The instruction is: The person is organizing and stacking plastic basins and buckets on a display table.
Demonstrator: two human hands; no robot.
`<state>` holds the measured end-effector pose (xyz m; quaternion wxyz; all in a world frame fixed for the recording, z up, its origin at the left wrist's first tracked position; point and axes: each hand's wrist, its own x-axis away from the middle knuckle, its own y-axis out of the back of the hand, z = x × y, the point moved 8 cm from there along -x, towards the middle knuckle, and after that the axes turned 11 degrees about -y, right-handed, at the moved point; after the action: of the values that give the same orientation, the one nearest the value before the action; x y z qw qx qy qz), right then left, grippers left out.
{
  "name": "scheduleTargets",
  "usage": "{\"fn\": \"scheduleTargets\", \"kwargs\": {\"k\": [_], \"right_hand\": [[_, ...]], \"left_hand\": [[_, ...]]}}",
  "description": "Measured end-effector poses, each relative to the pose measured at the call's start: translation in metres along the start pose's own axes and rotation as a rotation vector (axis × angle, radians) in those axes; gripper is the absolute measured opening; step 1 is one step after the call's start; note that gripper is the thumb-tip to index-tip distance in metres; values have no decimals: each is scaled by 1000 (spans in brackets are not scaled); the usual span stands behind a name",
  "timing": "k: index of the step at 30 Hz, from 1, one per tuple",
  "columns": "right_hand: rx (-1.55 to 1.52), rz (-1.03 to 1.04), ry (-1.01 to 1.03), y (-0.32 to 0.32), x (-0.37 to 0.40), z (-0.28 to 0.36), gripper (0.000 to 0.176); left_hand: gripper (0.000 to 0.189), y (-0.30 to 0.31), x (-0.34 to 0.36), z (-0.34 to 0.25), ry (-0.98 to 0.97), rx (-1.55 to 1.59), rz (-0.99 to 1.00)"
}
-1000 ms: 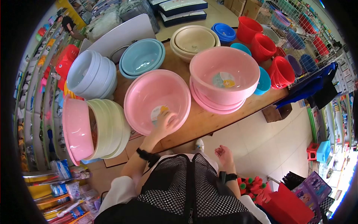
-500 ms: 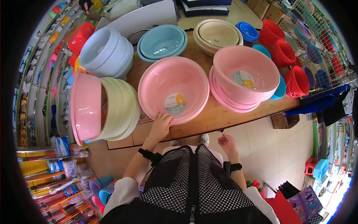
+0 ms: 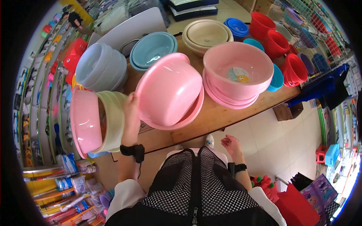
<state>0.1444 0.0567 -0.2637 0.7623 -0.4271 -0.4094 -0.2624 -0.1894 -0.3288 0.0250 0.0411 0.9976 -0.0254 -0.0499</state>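
My left hand (image 3: 131, 104) grips the left edge of a pink basin (image 3: 171, 96). That basin is tipped up, its smooth outside toward me, over another pink basin (image 3: 194, 109) on the table. The fingers are partly hidden behind the rim. My right hand (image 3: 230, 143) hangs off the table's front edge, fingers loosely curled and apart, holding nothing. Close to my left hand stands a sideways stack of pale green basins (image 3: 115, 116) with a pink basin (image 3: 86, 120) at its left end. On the right, a deep pink basin (image 3: 239, 69) sits on several stacked pink ones.
Along the back of the wooden table (image 3: 215, 109) are light blue basins (image 3: 100, 66), teal-blue basins (image 3: 154, 49), cream basins (image 3: 207, 34) and small blue bowls (image 3: 236, 27). Red buckets (image 3: 296, 71) line the right end. Shelves of goods (image 3: 41, 98) run along the left.
My left hand has gone from the front rim of the pink basin to its left edge. The upper basin has tilted up, uncovering part of the one below. My right hand stays nearly still.
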Motion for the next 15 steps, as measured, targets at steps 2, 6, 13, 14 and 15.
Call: {"fn": "scheduleTargets", "kwargs": {"k": [2,6,13,14,15], "right_hand": [[-32,-2,19,6,3,-1,14],[-94,-24,56,30,10,-8,14],[-143,-50,66,46,22,-11,14],[-155,-47,69,48,21,-12,14],[-166,-44,72,49,21,-12,14]], "left_hand": [[31,-7,-12,-12,-31,139,-49],[28,-48,-23,-72,-224,162,-50],[28,-174,-48,-102,-573,-22,39],[27,-195,-47,-105,-617,-35,39],[25,-215,-50,-103,-725,-158,78]]}}
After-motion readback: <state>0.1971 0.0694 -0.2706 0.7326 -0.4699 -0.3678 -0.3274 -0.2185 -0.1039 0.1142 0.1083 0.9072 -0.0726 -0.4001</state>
